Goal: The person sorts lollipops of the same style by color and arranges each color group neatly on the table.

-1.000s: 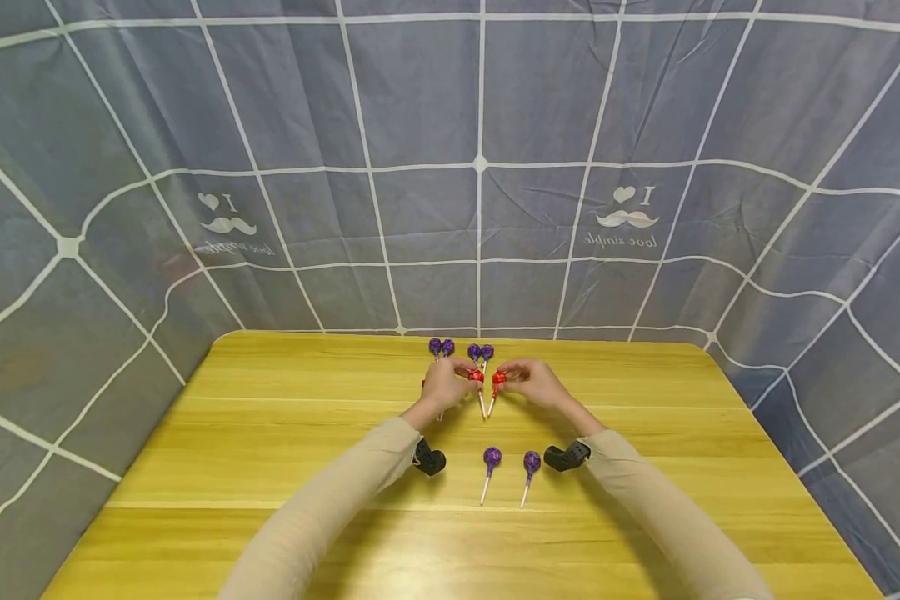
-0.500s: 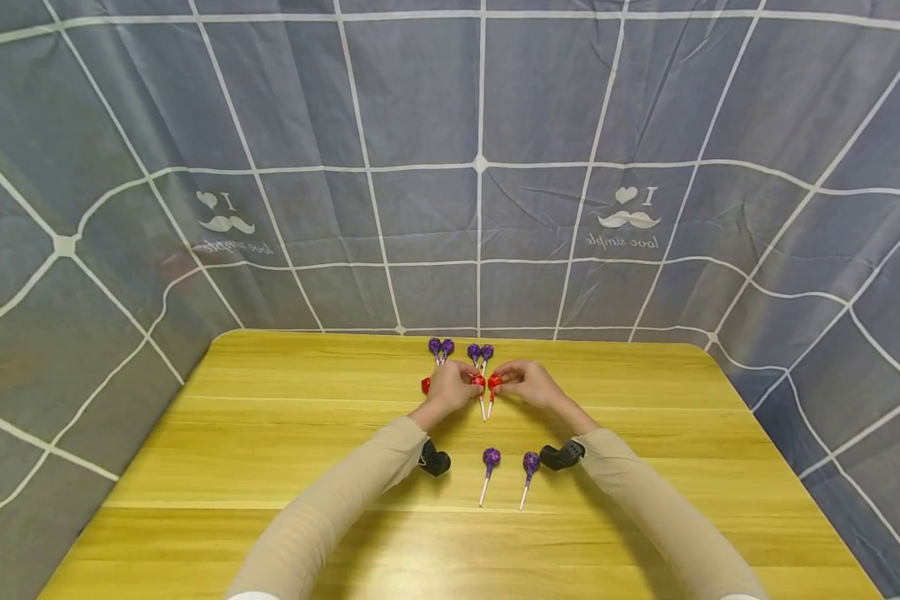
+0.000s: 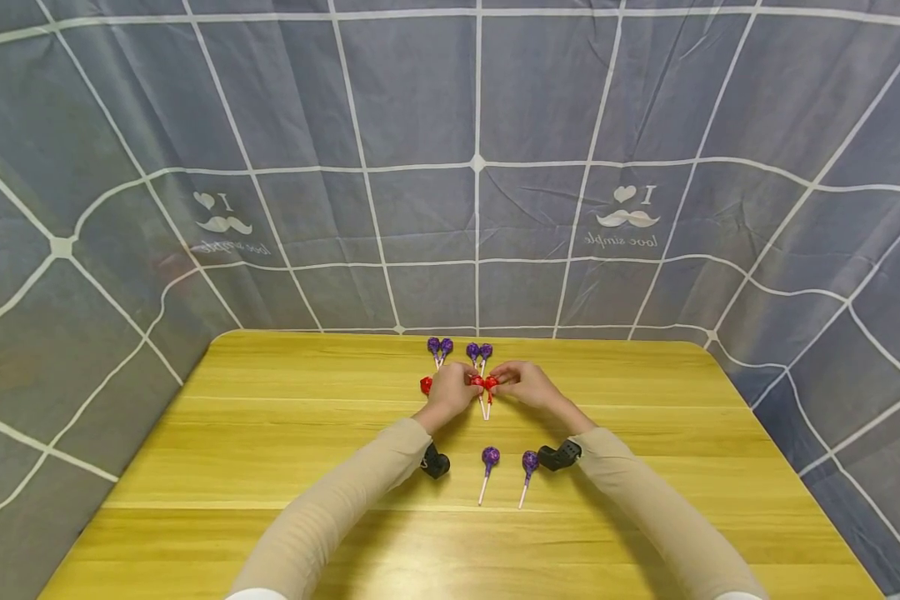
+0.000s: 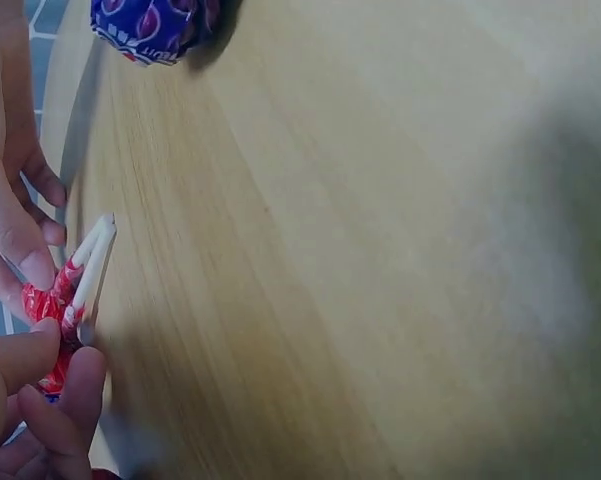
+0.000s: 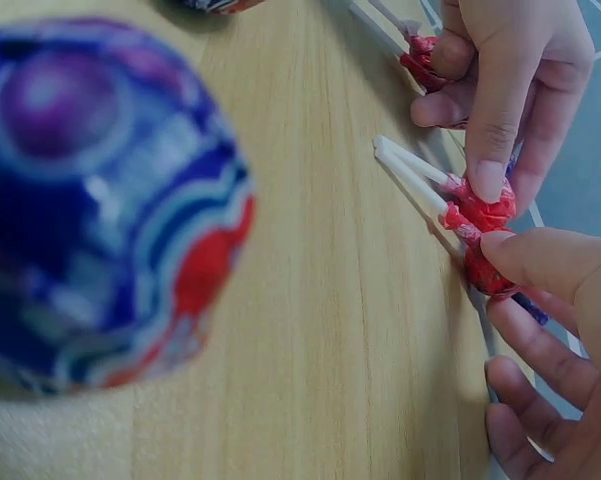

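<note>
Two red-wrapped lollipops lie side by side near the table's far edge, their white sticks converging toward the near side. My left hand (image 3: 452,387) pinches the head of the left red lollipop (image 3: 477,382) between thumb and fingers. From the other side, my right hand (image 3: 527,383) grips the right red lollipop (image 3: 491,384) by its head. The heads are against each other in the right wrist view, where the right thumb (image 5: 540,255) lies on the nearer one. Another red lollipop (image 3: 426,385) shows left of my left hand, partly hidden by it.
Behind the hands are two pairs of purple lollipops, a left pair (image 3: 440,346) and a right pair (image 3: 479,351). Closer to me, between the forearms, lie two single purple lollipops, one left (image 3: 491,456) and one right (image 3: 530,461). A grey gridded curtain (image 3: 427,217) hangs behind the wooden table (image 3: 285,467).
The right hand has brought its red lollipop leftward until its head meets the left one. My left hand has shifted slightly right, uncovering more of the red lollipop beside it.
</note>
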A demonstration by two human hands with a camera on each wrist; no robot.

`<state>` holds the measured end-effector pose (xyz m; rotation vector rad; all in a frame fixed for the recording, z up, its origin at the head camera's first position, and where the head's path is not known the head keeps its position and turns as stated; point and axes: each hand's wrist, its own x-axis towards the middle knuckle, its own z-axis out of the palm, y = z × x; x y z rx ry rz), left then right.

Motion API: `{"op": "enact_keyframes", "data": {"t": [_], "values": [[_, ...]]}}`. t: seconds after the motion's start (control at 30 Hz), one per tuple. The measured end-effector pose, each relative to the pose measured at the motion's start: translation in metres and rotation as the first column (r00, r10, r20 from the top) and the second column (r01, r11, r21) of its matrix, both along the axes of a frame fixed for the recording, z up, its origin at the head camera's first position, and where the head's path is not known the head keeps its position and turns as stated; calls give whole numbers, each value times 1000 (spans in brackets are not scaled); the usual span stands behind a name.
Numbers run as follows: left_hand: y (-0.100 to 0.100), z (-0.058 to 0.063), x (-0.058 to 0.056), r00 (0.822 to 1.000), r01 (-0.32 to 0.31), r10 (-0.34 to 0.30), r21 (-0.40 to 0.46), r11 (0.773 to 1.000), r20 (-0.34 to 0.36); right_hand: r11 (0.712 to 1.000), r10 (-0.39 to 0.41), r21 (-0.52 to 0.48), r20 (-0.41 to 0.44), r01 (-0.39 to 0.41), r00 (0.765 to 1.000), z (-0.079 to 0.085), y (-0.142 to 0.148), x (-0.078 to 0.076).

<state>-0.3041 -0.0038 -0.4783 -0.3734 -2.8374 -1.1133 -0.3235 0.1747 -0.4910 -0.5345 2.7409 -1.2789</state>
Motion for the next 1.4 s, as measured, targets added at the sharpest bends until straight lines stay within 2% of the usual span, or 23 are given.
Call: {"op": "enact_keyframes", "data": {"t": [0.3, 0.57, 1.07, 1.4], "values": [[0, 2, 2, 998, -1, -4, -73, 997, -63, 1000, -1, 6, 4, 1, 1000, 0, -2, 1], [1, 7, 7, 999, -26, 23, -95, 995, -39, 1000, 13, 4, 5, -13, 1000, 4, -4, 5], [0, 7, 7, 999, -41, 40, -73, 996, -19, 1000, 5, -3, 25, -5, 1000, 5, -3, 9], [-5, 16, 15, 999, 0, 0, 0, 1000, -39, 1000, 2, -11, -2, -2, 1000, 0, 4, 11]]}}
